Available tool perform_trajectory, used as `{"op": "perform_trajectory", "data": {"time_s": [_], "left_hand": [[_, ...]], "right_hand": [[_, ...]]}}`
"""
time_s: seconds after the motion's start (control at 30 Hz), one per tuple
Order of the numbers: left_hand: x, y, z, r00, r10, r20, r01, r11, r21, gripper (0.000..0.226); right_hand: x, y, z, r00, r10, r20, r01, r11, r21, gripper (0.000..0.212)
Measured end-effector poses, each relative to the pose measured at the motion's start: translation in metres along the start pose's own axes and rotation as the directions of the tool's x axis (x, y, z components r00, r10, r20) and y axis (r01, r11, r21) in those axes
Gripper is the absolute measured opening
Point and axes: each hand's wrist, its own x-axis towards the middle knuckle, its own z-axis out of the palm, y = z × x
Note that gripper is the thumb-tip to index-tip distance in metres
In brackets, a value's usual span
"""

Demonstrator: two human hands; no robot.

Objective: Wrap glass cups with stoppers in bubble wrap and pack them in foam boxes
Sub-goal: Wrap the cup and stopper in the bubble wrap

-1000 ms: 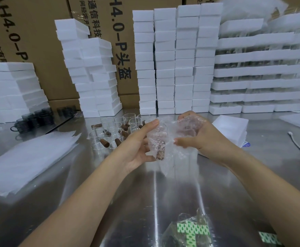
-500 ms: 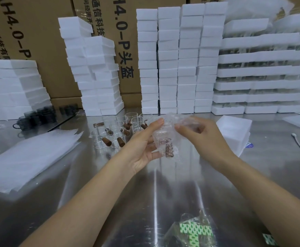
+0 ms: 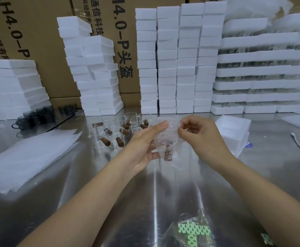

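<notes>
Cups of clear glass (image 3: 117, 129) with brown stoppers (image 3: 105, 141) wait loose toward the back of the steel table (image 3: 92, 184), left of centre. Just right of them the left hand (image 3: 144, 145) holds one glass cup (image 3: 168, 150) above the table's middle. Its forefinger is laid along the top and its lower fingers are curled under. The cup is already inside bubble wrap (image 3: 174, 139), its stopper showing dark through the film. The right hand (image 3: 201, 138) pinches the loose upper edge of the wrap between thumb and fingertips. I judge the wrapping nearly closed. To finish it well, I would keep the left grasp firm so the stopper stays seated. I would draw the flap snug over the mouth, and leave no glass bare before boxing. Along the back edge stand columns of foam boxes (image 3: 211, 59), all closed, so I cannot tell their contents. A single foam box (image 3: 234, 129) sits beside the right hand, lid on, its inside hidden. At the back right corner, stacked foam trays (image 3: 263, 68) seem to have clear glassware between their layers.
</notes>
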Motion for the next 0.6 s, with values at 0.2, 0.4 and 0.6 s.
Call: {"op": "perform_trajectory", "data": {"time_s": [0.2, 0.4, 0.6], "left_hand": [[0.000, -0.003, -0.005, 1.000, -0.020, -0.016, 0.020, 0.999, 0.036, 0.068], [0.001, 0.005, -0.004, 0.995, 0.003, -0.103, -0.023, 0.980, -0.199, 0.049], [-0.003, 0.019, -0.011, 0.987, -0.018, -0.163, -0.079, 0.818, -0.570, 0.068]], "right_hand": [[-0.005, -0.010, -0.001, 0.892, 0.197, 0.406, -0.251, 0.964, 0.084, 0.040], [0.004, -0.009, -0.010, 0.993, 0.092, -0.080, -0.089, 0.995, 0.043, 0.013], [0.011, 0.008, -0.048, 0.964, 0.068, -0.259, -0.253, 0.543, -0.801, 0.031]]}}
